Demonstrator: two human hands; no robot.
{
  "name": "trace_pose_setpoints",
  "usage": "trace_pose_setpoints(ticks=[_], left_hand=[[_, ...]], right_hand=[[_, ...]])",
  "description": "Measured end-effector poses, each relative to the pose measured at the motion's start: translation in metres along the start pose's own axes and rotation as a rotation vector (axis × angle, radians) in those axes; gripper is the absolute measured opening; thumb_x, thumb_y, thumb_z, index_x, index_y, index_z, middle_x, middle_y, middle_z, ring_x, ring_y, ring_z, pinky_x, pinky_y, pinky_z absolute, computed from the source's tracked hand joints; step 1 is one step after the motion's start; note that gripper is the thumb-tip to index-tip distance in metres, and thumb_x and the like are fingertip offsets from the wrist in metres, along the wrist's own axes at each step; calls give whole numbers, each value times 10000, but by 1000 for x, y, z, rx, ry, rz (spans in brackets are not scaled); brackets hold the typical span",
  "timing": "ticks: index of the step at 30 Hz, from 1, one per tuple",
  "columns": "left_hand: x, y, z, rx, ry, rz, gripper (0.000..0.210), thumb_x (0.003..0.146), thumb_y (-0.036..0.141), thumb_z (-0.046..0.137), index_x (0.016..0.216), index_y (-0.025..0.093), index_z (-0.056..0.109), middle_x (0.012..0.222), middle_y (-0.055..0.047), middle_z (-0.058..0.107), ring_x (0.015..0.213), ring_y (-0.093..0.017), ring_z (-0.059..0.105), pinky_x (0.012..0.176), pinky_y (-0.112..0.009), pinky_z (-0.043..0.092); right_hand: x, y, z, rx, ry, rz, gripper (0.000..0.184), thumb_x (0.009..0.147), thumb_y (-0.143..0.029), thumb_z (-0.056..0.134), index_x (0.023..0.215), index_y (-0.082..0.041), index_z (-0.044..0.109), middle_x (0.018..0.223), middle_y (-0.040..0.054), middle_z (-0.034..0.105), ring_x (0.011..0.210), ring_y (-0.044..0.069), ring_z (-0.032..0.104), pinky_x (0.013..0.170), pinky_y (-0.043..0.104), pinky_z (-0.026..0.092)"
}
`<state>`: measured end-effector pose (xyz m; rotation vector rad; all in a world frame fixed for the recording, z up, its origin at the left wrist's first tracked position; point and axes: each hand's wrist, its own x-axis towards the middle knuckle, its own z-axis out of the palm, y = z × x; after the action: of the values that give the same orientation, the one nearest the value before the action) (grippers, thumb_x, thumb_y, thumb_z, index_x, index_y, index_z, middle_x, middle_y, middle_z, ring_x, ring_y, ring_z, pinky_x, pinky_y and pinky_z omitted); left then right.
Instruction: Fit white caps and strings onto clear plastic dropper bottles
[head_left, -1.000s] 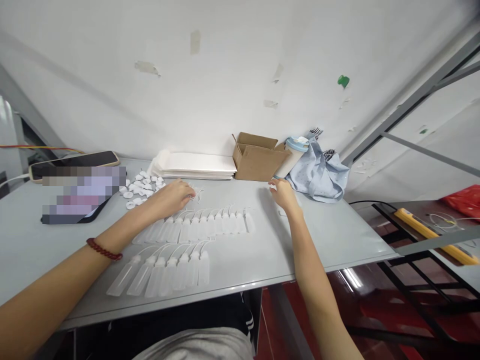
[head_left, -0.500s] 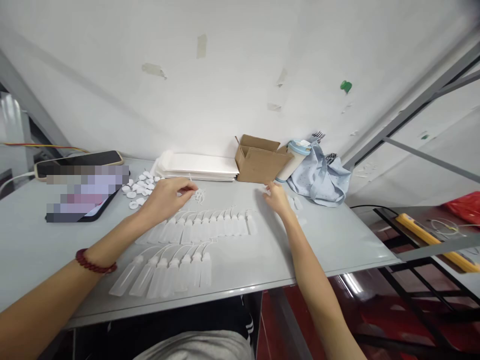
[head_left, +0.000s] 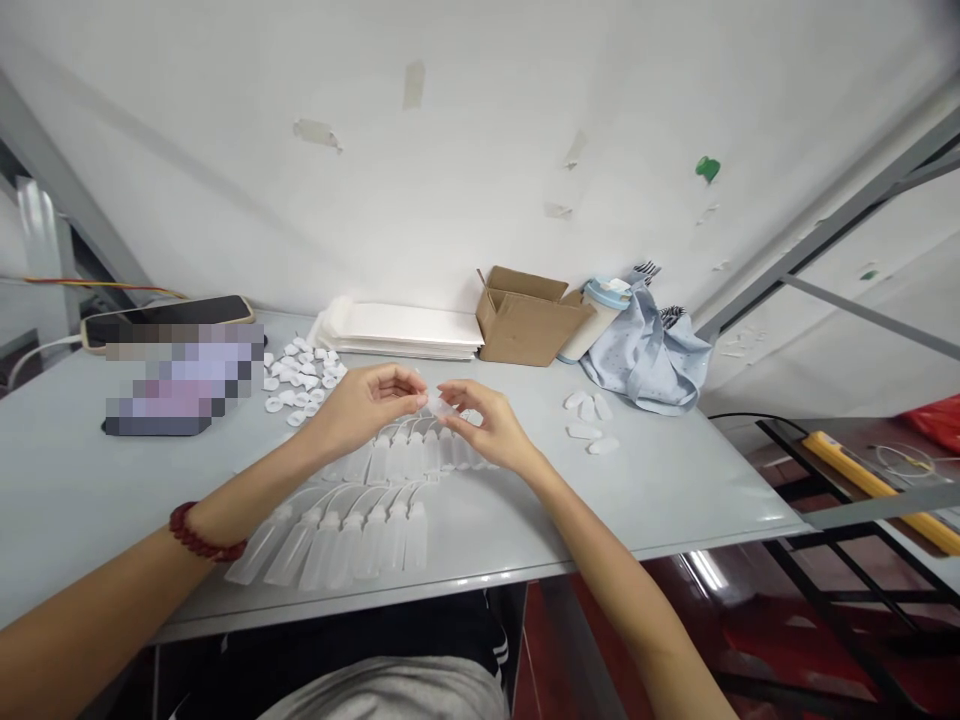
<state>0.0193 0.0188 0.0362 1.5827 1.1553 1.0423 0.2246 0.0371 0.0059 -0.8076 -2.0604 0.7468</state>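
Note:
My left hand [head_left: 375,402] is closed in a pinch; what its fingertips hold is too small to make out. Facing it, fingertips almost meeting, my right hand [head_left: 489,425] grips a small translucent plastic piece [head_left: 442,405]. Below them, translucent flat plastic bottles [head_left: 405,455] lie in a row with thin white tubes at their tops, partly covered by my hands. A second row of the same bottles [head_left: 326,548] is closer to the table's front edge. Beside my left wrist is a pile of white plastic caps [head_left: 304,372]. Several small translucent pieces [head_left: 583,432] lie to the right.
Two phones rest at the left, the back one [head_left: 169,322] with a white cable. Along the wall stand a stack of white sheets [head_left: 405,330], an open cardboard box [head_left: 529,325], a cup with a blue lid [head_left: 592,325] and a light blue cloth [head_left: 649,350]. Metal posts border the table [head_left: 675,500].
My right hand has moved left from near the box to meet my left hand, now with a translucent piece in it. My left hand has shifted slightly right. The loose pieces at right are uncovered.

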Motion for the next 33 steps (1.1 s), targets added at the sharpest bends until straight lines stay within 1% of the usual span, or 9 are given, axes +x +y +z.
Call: trace_pose_setpoints(ticks=[5,9,14,20,24,27,30,33], left_hand=[[-1,-3,2,-9,6,21,286,724,380,716,916,186,630,868,-32,687,846,-208,671,772,-366,560],[0,-2,1,-35,-26,32,345,725,375,718,990,181,611,884,-38,680,862,-213,671,778,-381,559],[0,1,-2,-41,-79,-14,321,715,387,735,941,178,644,935,-54,701,908,-228,672,830,-393,551],[1,-1,-6,-96,-95,-43,328,684,380,777,929,191,668,928,-40,707,900,-217,676,832,-376,564],[1,0,-7,-124,-78,-70,345,638,360,812,905,188,676,900,-33,713,890,-217,680,850,-387,566],[1,1,-7,-145,-89,-73,350,624,342,820,905,187,678,884,-30,714,880,-216,683,841,-391,570],[0,1,-7,-143,-102,-68,351,618,329,817,906,188,676,887,-33,716,882,-223,682,828,-405,576],[1,1,-7,-112,-107,-43,338,619,320,810,903,192,680,902,-39,717,889,-228,679,825,-413,578]], right_hand=[[-1,-1,3,63,-31,40,315,837,-272,639,1144,-219,596,1014,62,654,884,172,636,810,341,532],[-3,-6,4,108,-50,17,356,852,-258,621,1206,-246,575,1038,52,641,901,162,620,822,330,535],[-3,-9,3,128,-56,-36,329,866,-215,611,1191,-265,606,1128,55,633,896,150,608,823,318,530],[-4,-9,5,104,-14,-52,276,854,-263,650,1129,-251,654,1003,45,652,865,153,610,808,313,541],[-4,-10,6,89,10,-57,261,849,-274,657,1109,-251,662,1000,47,666,868,161,618,797,316,546],[-4,-11,7,86,23,-69,254,842,-264,666,1095,-245,664,998,48,673,858,161,622,785,315,545],[-4,-11,8,98,28,-43,242,833,-276,673,1074,-247,666,1000,45,678,842,158,630,784,320,550],[-4,-12,9,172,33,10,248,815,-306,688,1053,-241,663,1047,52,680,845,162,651,791,333,561]])
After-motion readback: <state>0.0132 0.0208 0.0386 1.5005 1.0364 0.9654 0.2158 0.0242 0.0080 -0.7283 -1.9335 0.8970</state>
